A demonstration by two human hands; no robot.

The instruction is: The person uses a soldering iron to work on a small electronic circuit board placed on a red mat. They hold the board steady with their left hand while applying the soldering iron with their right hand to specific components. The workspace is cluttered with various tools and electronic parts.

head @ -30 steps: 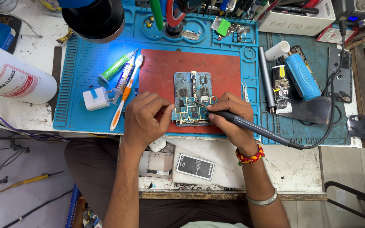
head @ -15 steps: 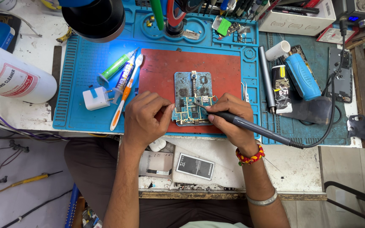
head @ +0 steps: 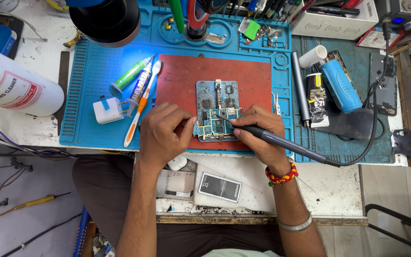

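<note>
Against the frames from a second and half a second ago we find almost nothing changed: both hands sit where they were over the circuit board (head: 213, 127), and the tool's tip rests at the same spot on it.

Nearest us, below the board, a flat grey battery (head: 220, 187) lies on the white front edge of the desk (head: 338, 183). The board itself lies on the red mat (head: 186, 81), at its near edge, just below a grey metal frame (head: 217, 94).

Our left hand (head: 162, 135) is loosely curled, its thumb and forefinger pinched at the board's left edge to steady it. Our right hand (head: 260, 135) is closed in a pen grip around a dark soldering iron (head: 281, 142), whose tip touches the board's upper middle (the cord runs off to the right).

Left of the board, an orange-handled brush (head: 140, 107), a green-tipped syringe (head: 132, 74) and a white plug adapter (head: 108, 110) lie on the blue work mat (head: 86, 71). Right of the board stands a blue cylinder (head: 341, 85).

Beyond the board, the black round object (head: 105, 19) is cut off by the top edge, and the small parts on the board are too fine to make out.
</note>
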